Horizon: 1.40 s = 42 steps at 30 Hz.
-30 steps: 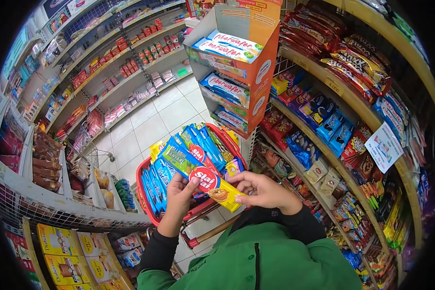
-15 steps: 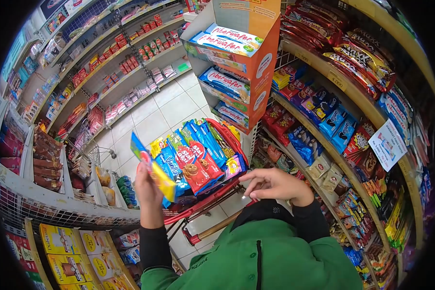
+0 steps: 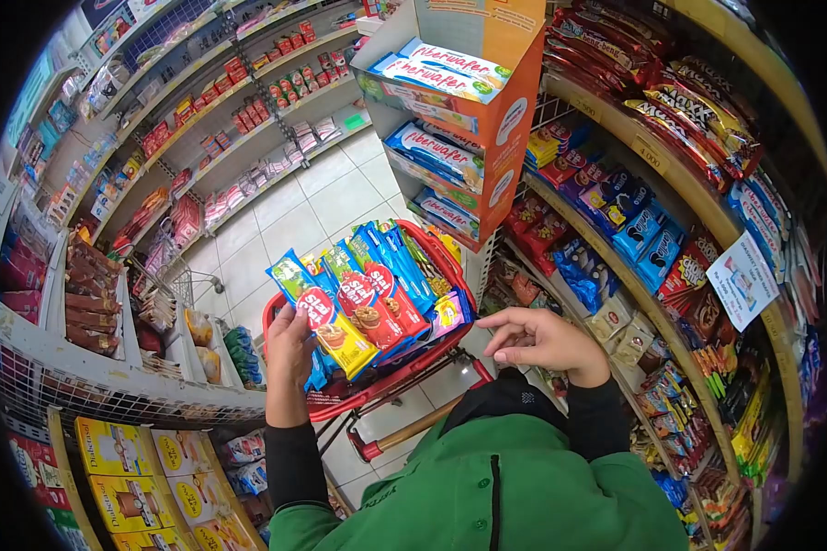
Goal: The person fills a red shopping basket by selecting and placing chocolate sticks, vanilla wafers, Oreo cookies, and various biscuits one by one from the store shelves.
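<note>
My left hand [image 3: 288, 356] grips the edge of a yellow-and-blue Slai O'lai biscuit packet [image 3: 347, 345]. The packet's printed front faces up, over the left side of a red shopping basket cart [image 3: 413, 375]. Beside it in the basket lie red Slai O'lai packets [image 3: 386, 317], blue packets [image 3: 382, 257] and a pink-and-purple packet [image 3: 448, 313]. My right hand [image 3: 556, 345] hovers just right of the basket, holding nothing, its fingers loosely bent and partly apart.
An orange cardboard display [image 3: 505, 119] of Fiberwafer packs stands behind the basket. Snack shelves [image 3: 652, 161] curve along the right. At the left are a white wire rack [image 3: 156, 404] and yellow Diabetasol boxes [image 3: 119, 447]. Tiled floor [image 3: 331, 197] shows beyond the basket.
My left hand has turned the biscuit packet from nearly edge-on to front up and brought it slightly right, over the basket's contents. My right hand has shifted slightly right.
</note>
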Each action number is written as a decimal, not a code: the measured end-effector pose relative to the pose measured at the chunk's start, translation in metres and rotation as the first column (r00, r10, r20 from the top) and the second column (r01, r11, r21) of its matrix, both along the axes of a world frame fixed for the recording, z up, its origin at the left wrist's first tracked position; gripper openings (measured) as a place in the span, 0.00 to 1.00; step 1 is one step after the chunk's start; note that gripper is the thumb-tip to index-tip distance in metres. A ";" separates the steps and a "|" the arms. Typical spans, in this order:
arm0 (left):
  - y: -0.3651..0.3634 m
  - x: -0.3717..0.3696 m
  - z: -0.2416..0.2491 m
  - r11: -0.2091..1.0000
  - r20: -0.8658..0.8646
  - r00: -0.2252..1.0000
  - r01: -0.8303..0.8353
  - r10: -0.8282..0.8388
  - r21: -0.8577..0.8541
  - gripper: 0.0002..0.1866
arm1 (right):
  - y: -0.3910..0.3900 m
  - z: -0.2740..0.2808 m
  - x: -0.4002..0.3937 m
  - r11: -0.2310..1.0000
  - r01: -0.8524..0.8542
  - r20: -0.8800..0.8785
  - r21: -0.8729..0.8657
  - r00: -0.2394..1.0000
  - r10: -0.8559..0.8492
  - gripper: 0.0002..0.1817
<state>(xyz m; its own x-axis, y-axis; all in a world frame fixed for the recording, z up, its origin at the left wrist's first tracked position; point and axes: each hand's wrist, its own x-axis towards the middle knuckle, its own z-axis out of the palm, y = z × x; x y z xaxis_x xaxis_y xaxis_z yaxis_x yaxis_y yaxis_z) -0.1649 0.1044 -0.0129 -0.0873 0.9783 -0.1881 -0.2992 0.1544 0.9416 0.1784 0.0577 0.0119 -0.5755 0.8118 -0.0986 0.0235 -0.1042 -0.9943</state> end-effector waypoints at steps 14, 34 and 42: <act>0.011 0.040 -0.018 0.995 -0.145 0.987 0.083 -0.073 0.063 0.30 | 0.009 -0.008 -0.015 0.999 -0.038 -0.016 0.036 0.999 0.039 0.22; -0.013 0.043 0.013 0.715 -0.333 0.816 -0.135 0.473 0.686 0.29 | 0.063 0.009 0.084 0.757 0.638 -0.168 -0.142 0.738 -0.654 0.20; -0.010 0.037 0.005 0.772 -0.395 0.789 -0.153 0.471 0.617 0.28 | 0.187 -0.023 0.111 0.535 0.661 -0.401 -0.526 0.362 -0.842 0.14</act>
<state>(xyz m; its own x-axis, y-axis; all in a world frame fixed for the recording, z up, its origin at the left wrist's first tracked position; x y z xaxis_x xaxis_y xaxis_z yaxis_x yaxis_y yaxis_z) -0.1279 0.0945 -0.0074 -0.3301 0.7945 0.5097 0.3014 -0.4230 0.8545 0.2890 0.2443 -0.0110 0.2637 0.9259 -0.2705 -0.7139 -0.0013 -0.7003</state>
